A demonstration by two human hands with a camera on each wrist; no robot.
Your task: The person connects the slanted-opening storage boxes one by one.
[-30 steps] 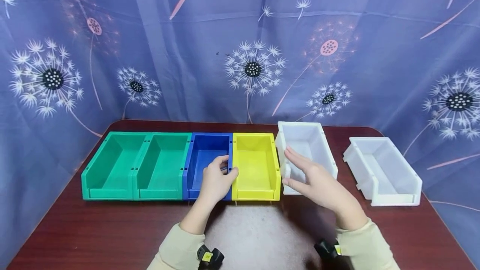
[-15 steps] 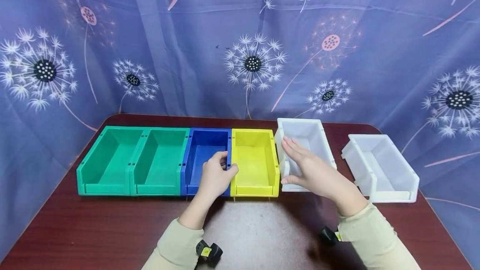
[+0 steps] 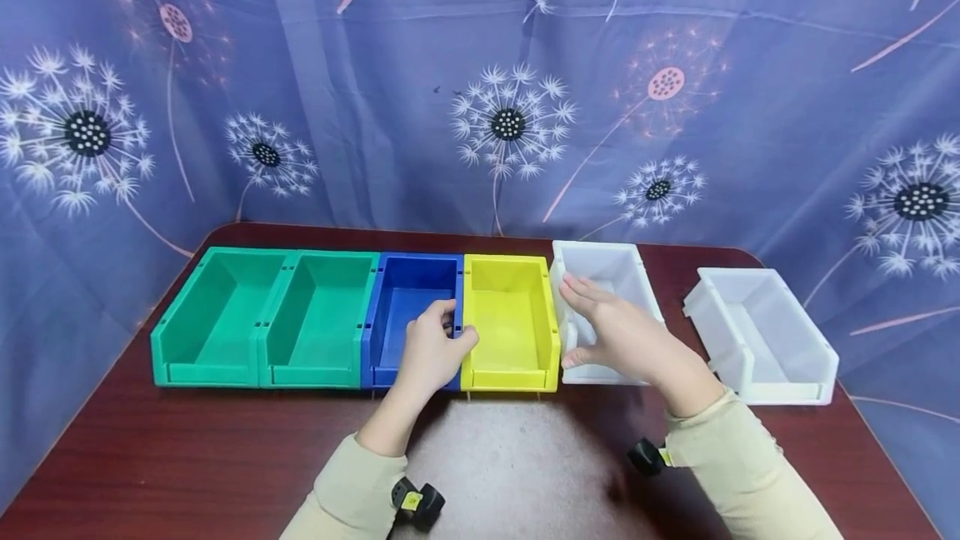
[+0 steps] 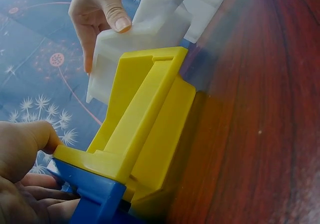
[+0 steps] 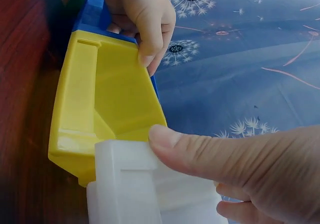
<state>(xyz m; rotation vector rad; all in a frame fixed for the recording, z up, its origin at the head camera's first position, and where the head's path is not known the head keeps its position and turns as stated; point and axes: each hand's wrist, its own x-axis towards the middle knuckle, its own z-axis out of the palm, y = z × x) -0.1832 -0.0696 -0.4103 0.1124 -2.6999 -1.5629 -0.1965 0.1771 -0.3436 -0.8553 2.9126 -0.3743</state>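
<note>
A yellow bin [image 3: 508, 380] stands side by side with a blue bin [image 3: 385, 377] in a row on the table. My left hand [image 3: 433, 357] pinches the walls where these two meet, its thumb [image 4: 47, 136] on the yellow rim and the other fingers on the blue side. Just right of the yellow bin is a white bin [image 3: 596, 255]. My right hand [image 3: 630, 344] grips this bin's left wall, with the thumb [image 5: 172, 144] on the rim near the front. In the right wrist view the white bin's front corner overlaps the yellow one.
Two green bins [image 3: 213, 374] continue the row on the left. Farther right a second white bin [image 3: 783, 392] stands apart, turned at an angle. A blue patterned curtain [image 3: 405, 123] hangs behind the dark red table [image 3: 225, 473].
My right hand and the white bin it grips have shifted slightly left, toward the yellow bin. The left hand keeps its hold. The head view has tilted a little.
</note>
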